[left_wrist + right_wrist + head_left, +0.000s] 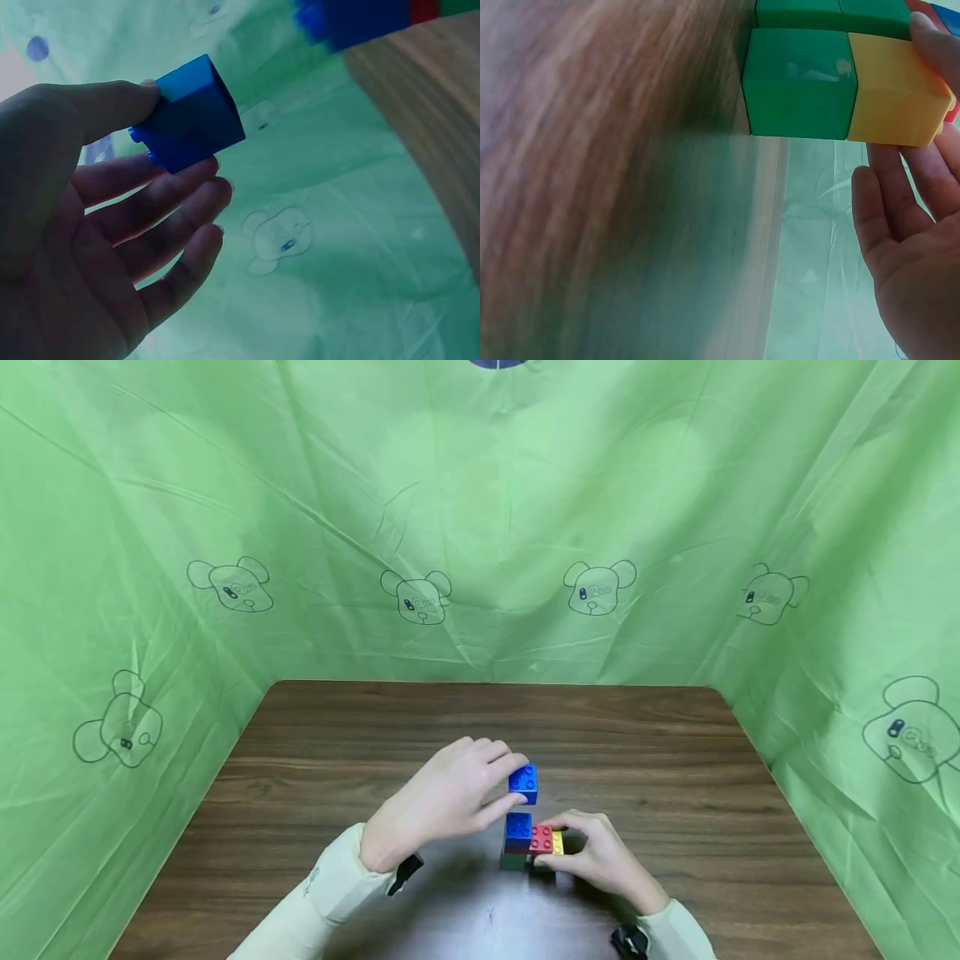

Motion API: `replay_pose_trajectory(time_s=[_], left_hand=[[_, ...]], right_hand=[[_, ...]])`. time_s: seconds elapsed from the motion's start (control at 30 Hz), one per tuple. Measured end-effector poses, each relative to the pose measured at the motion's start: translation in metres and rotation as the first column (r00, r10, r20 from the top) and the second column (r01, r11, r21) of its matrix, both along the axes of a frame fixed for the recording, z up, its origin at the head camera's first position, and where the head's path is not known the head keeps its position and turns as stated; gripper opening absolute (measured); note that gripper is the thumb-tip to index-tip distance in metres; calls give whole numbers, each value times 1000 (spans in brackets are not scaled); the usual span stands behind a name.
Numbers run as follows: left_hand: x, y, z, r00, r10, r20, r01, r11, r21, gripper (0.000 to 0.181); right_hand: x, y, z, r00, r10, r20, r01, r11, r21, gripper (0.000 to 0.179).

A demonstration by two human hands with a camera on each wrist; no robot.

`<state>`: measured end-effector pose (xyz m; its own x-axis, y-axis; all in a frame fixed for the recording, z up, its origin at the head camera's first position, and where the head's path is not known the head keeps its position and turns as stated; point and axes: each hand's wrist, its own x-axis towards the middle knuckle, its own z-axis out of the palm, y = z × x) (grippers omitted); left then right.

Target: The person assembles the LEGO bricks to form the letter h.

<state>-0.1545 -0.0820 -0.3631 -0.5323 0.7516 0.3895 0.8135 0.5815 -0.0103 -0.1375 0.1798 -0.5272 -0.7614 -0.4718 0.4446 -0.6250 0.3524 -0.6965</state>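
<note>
In the head view my left hand (450,797) pinches a blue toy building brick (522,783) between thumb and fingers. That brick hangs a little above and behind the built stack, apart from it, and its studs and smooth sides show in the left wrist view. The stack has a blue brick (518,832) on its left column, a red brick (541,838) beside it and a yellow brick (557,843) at the right. Green bricks (802,82) form its base on the table. My right hand (600,856) grips the stack around the red and yellow bricks, thumb in front, fingers behind.
The stack stands on a dark wood-grain table (360,735) towards its near side. A green cloth (495,635) printed with bear outlines hangs behind the table and at both sides. Both wrists carry black straps.
</note>
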Motion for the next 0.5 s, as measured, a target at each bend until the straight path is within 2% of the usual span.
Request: replay_pose_trajectory(time_s=[0.13, 0.23, 0.33, 0.5], left_hand=[[4, 3, -15, 1000, 4, 25, -2, 997, -73, 38], [6, 5, -22, 999, -1, 42, 6, 993, -116, 37], [8, 6, -23, 999, 4, 42, 2, 988, -153, 37], [10, 8, -18, 998, 33, 53, -22, 980, -199, 34]], right_hand=[[-1, 0, -2, 1000, 0, 2, 0, 1000, -7, 37], [-2, 0, -3, 1000, 4, 5, -4, 1000, -10, 36], [-2, 0, -2, 1000, 9, 4, -9, 1000, -12, 35], [-2, -1, -2, 1000, 11, 11, -11, 1000, -19, 35]])
